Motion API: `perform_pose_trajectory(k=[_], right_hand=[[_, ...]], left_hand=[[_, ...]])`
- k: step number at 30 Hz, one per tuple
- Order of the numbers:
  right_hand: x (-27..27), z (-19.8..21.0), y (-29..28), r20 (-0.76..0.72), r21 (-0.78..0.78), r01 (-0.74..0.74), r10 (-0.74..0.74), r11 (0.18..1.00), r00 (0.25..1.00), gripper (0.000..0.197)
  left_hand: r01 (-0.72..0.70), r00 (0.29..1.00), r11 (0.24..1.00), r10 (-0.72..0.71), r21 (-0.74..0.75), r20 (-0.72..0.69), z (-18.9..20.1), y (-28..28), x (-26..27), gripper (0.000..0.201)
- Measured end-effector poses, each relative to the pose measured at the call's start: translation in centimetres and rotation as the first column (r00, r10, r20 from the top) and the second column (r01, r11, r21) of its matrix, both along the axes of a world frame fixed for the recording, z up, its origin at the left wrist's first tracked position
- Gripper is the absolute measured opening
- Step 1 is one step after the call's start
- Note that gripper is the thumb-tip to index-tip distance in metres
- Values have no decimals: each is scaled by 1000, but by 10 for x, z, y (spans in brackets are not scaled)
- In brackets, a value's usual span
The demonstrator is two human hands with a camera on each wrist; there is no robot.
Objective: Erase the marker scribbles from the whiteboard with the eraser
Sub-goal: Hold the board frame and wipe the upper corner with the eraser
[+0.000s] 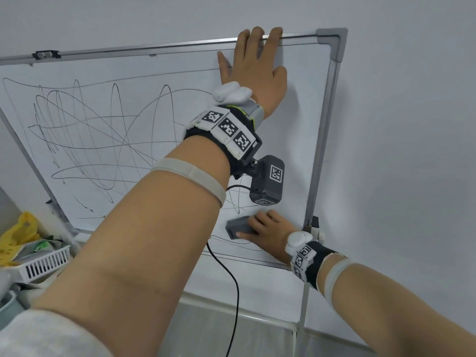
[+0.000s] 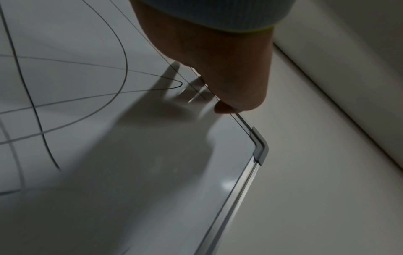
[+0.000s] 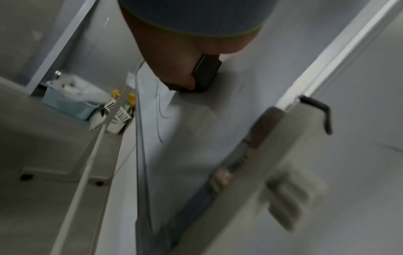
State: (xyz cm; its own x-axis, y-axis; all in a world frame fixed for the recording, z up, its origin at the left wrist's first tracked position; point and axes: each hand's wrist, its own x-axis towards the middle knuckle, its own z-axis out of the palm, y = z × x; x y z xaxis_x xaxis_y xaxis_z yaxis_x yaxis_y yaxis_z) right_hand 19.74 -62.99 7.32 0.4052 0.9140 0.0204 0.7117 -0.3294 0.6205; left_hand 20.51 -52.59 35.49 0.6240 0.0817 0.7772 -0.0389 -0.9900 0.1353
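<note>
The whiteboard [image 1: 304, 124] leans in a grey frame, covered in black marker scribbles [image 1: 103, 130] over its left and middle. My left hand [image 1: 255, 65] lies against the board's upper right, fingertips hooked over the top rail; in the left wrist view the left hand [image 2: 218, 60] sits at the frame near the corner. My right hand [image 1: 268, 233] grips a dark grey eraser [image 1: 235, 226] pressed to the board's lower right, just above a remaining line. The right wrist view, blurred, shows the eraser [image 3: 207, 72] under the right hand [image 3: 174, 57].
A white slotted basket [image 1: 43, 264] and a yellow bag [image 1: 20, 230] sit at the lower left. A black cable [image 1: 231, 279] hangs from my left wrist camera. The board's stand leg [image 1: 304, 300] runs down on the right. A white wall lies behind.
</note>
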Motion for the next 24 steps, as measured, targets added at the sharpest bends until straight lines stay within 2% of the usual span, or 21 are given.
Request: perform_pose_trajectory(k=[2, 5, 7, 10, 13, 15, 16, 19, 20, 22, 24], right_hand=[[-1, -2, 7, 4, 24, -4, 4, 1000, 1000, 75], [-17, -24, 4, -55, -161, 27, -37, 987, 998, 58], [-25, -36, -3, -128, -282, 40, -79, 959, 989, 54], [-20, -16, -2, -109, -158, -5, -13, 987, 994, 60], [-9, 9, -10, -40, 136, -29, 35, 990, 999, 54], [-11, 12, -32, -14, 265, -18, 22, 964, 1000, 59], [-13, 9, -45, 20, 272, -49, 45, 961, 999, 60], [-17, -1, -79, -21, 53, -65, 67, 996, 998, 77], [-17, 1, -84, -8, 25, -70, 70, 997, 998, 77], [-14, 12, -84, 63, 109, -124, 118, 986, 991, 69], [-11, 29, -75, 98, 212, -115, 96, 970, 991, 69]], left_hand=[[6, 1000, 1000, -6, 0, -6, -1, 3, -1, 67], [13, 1000, 1000, -13, 9, 5, -1, 7, -6, 68], [26, 1000, 999, -26, 20, -4, -1, 5, -9, 69], [20, 1000, 999, -20, 42, -10, -2, 6, -14, 71], [25, 999, 997, -22, 76, -41, 4, 14, -18, 71], [35, 998, 995, -30, 92, -53, 7, 14, -20, 71], [43, 998, 995, -38, 87, -57, 7, 13, -20, 71], [47, 998, 998, -45, 40, -48, 3, 4, -21, 71], [41, 998, 999, -40, 29, -47, 1, 1, -22, 71], [38, 997, 999, -37, 18, -74, 1, -3, -23, 70], [34, 995, 999, -33, 11, -99, 3, -3, -24, 70]])
